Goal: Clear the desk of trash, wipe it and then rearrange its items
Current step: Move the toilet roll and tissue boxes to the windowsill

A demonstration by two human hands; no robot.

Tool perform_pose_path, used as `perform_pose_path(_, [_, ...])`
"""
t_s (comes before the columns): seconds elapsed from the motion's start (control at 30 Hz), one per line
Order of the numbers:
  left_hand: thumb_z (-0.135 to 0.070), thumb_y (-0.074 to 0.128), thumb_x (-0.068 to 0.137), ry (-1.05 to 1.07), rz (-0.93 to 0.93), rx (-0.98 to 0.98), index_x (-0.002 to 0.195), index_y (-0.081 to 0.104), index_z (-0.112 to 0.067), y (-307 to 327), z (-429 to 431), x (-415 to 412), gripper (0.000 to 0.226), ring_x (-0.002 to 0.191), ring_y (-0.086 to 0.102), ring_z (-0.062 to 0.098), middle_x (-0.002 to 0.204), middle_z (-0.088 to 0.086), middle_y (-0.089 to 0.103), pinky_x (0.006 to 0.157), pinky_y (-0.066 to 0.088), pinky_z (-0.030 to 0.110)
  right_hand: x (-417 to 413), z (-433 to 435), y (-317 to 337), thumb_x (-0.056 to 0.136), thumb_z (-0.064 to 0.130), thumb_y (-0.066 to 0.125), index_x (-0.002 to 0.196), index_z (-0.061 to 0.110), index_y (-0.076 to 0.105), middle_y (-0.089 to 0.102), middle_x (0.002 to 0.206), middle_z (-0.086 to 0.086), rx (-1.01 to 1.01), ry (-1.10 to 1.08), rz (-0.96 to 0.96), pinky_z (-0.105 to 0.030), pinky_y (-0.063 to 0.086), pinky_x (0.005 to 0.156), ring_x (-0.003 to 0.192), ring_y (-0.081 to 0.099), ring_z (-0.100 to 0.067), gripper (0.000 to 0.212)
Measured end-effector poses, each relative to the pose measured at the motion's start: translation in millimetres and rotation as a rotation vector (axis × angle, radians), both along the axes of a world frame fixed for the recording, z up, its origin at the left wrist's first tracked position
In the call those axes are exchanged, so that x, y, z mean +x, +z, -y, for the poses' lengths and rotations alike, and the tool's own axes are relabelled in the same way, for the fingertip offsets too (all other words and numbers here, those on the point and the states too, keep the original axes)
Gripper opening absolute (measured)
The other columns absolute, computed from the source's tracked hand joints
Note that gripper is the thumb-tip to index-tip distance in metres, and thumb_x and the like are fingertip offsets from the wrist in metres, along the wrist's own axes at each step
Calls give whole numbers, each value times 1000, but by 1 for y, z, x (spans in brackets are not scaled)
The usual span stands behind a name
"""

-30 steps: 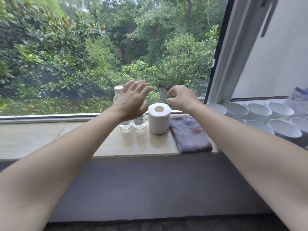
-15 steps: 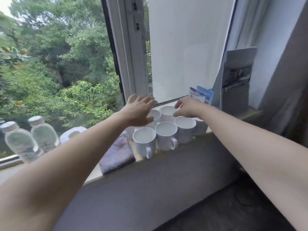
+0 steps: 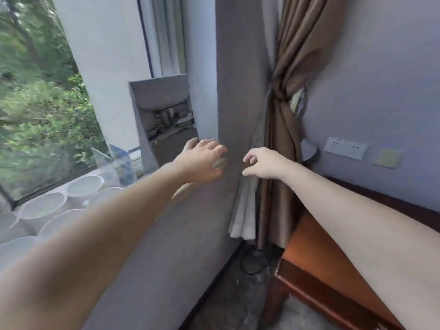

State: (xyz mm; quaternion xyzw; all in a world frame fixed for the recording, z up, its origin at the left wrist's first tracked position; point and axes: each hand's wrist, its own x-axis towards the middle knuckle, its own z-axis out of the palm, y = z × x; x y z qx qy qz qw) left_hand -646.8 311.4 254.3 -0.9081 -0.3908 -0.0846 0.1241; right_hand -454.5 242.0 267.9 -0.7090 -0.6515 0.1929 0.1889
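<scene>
Several cups (image 3: 42,206) shifted left — curtain (image 3: 283,115), socket (image 3: 345,148) appeared

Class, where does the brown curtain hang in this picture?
In the head view, the brown curtain hangs right of centre, knotted, between the grey wall corner and the white wall socket.

Counted five white cups (image 3: 83,185) at left, blurred; two hands, left hand (image 3: 202,160) and right hand (image 3: 266,163); one curtain (image 3: 285,115), one socket plate (image 3: 345,147), one yellow note (image 3: 387,158) at right.
</scene>
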Motion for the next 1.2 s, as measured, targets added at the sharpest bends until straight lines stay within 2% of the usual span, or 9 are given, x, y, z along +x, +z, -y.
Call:
perform_pose_path(0.27, [-38,55,90,-348,-63,-101,145,38,-25,-14,-15,197,59,144,27,21,144,-1,43,119,15,49,176,47,-32,80,24,76,113,18,66,65,119,-5,-28,-491,-90,-31,47,94,111,60,-24,35])
perform_pose_path(0.43, [-41,54,89,-552,-153,-161,145,37,-26,-40,-15,287,61,141,31,23,145,0,43,118,16,50,220,101,-56,83,28,73,121,23,63,62,127,-1,-76,-739,-154,-28,43,93,117,57,-22,39])
perform_pose_path(0.53, [-42,53,91,-629,-130,-279,146,36,-26,-48,0,342,59,136,37,26,143,2,45,116,18,48,245,144,-62,86,27,70,124,23,61,61,128,-1,-74,-899,-191,-29,46,90,108,60,-21,39])
perform_pose_path(0.7, [-39,52,92,-873,-195,-359,145,36,-28,-76,54,401,56,140,32,24,145,0,42,118,14,50,259,215,-79,90,23,65,124,20,61,60,131,-3,-41,-1189,-219,-34,44,99,117,57,-24,35])
perform_pose_path(0.8, [-38,51,93,-1008,-276,-334,147,33,-27,-83,88,434,58,143,26,23,148,0,38,119,9,51,260,248,-88,91,22,65,126,18,61,59,132,-4,-59,-1284,-252,-32,42,99,120,56,-25,36])
perform_pose_path(0.93, [-38,52,92,-1110,-257,-366,146,34,-27,-76,135,485,58,142,28,25,148,2,39,119,11,53,281,291,-84,90,26,66,122,21,62,62,128,-2,-29,-1405,-239,-28,41,92,115,57,-23,33])
perform_pose_path(1.0, [-37,53,92,-1161,-250,-369,144,35,-28,-75,162,509,56,141,30,24,145,1,41,119,12,52,297,313,-83,89,26,67,122,21,63,63,127,-2,-16,-1445,-231,-29,43,94,114,58,-23,33])
perform_pose_path(1.1, [-35,52,92,-1221,-246,-353,145,34,-28,-79,200,546,56,142,29,24,145,1,41,119,11,52,332,342,-82,91,25,66,125,20,61,61,130,-3,-31,-1455,-209,-34,43,102,119,56,-24,35])
perform_pose_path(1.2, [-36,51,93,-1219,-241,-370,145,34,-29,-89,228,587,55,142,30,24,146,1,41,119,11,52,377,368,-84,94,24,64,130,19,58,59,134,-4,-62,-1427,-168,-34,43,99,121,55,-24,37])
